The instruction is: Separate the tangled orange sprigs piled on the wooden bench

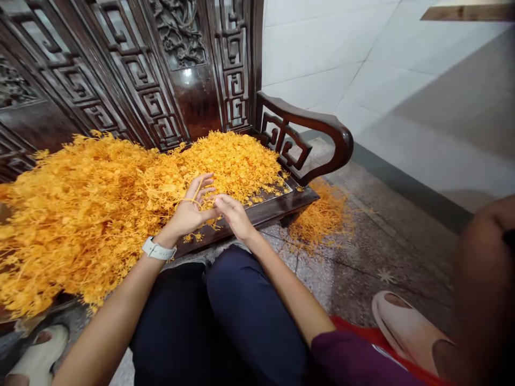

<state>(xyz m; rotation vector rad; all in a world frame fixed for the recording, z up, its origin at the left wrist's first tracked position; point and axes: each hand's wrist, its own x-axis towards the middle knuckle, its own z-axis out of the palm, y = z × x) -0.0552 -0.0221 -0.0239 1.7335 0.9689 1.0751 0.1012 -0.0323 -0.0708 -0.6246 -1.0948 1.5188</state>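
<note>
My left hand (192, 210), with a pale watch (159, 250) on its wrist, holds a thin orange plastic sprig (193, 200). The sprig's strands cross the palm, and the upper fingers are loosely curved. My right hand (236, 215) pinches the sprig between thumb and fingertips, close to the left thumb. Both hands are just above the front edge of a dark carved wooden bench (257, 214). Behind them lies a pile of loose orange plastic pieces (237, 161). To their left rises a larger heap of orange branching sprigs (88, 209).
A curved armrest (322, 126) closes the bench's right end. On the floor beside it lies a heap of bare orange stems (324, 217). Another person's leg (485, 273) and a pale clog (410, 327) are at the right. A tiled wall (314, 48) stands behind.
</note>
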